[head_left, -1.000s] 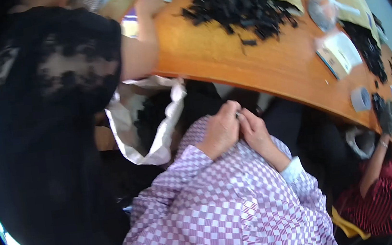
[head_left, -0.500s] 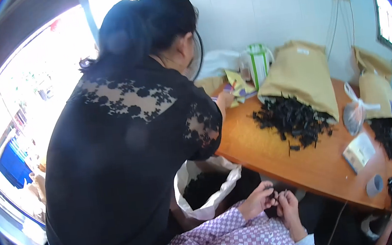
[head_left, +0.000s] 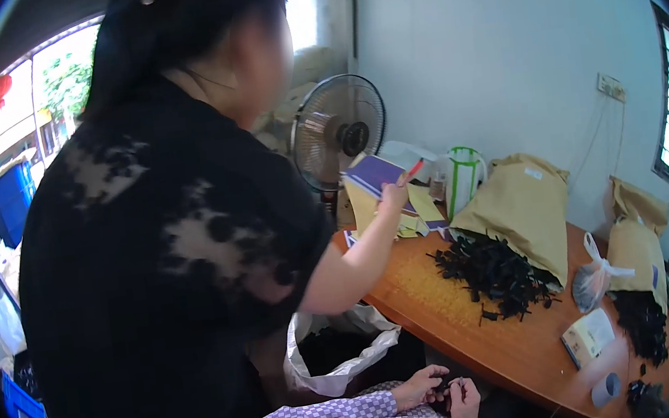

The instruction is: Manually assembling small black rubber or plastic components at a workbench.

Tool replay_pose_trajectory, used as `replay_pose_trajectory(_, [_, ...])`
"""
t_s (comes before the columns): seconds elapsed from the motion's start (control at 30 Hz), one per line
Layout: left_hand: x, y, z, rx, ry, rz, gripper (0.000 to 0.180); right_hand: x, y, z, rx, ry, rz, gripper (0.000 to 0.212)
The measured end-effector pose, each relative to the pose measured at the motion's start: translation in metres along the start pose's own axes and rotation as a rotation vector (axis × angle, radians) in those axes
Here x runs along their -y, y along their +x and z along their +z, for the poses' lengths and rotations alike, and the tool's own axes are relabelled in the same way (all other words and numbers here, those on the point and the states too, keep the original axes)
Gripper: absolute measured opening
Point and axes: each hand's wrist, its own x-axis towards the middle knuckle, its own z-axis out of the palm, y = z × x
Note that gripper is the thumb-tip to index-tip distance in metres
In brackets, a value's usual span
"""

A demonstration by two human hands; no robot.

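Head view: left hand and right hand meet at the lower edge, fingers pinched together on a small dark piece, below the wooden table. Black parts heap beside a tan sack; a co-worker stands left.

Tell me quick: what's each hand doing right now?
Left hand: fingers curled on a small dark piece.
Right hand: fingers pinching the same piece.
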Motion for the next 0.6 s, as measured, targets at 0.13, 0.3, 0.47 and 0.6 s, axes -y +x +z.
replay_pose_trajectory(0.13, [-0.011, -0.036, 0.016, -0.008, 0.108, 0.064, 0.028, 0.015, -0.011, 0.007, -0.015, -0.030, -0.033, 0.003])
replay_pose_trajectory(0.3, [-0.021, -0.055, 0.026, 0.124, 0.131, 0.088, 0.017, 0.031, -0.023, 0.013, -0.005, 0.319, 0.256, 0.007])
replay_pose_trajectory(0.47, [-0.023, -0.059, 0.026, 0.127, 0.116, 0.064, 0.018, 0.011, -0.020, 0.007, 0.019, 0.334, 0.317, 0.011])
replay_pose_trajectory(0.6, [-0.020, -0.074, 0.019, 0.138, 0.166, 0.022, 0.017, 0.012, -0.031, 0.003, 0.113, 0.286, 0.455, 0.014])
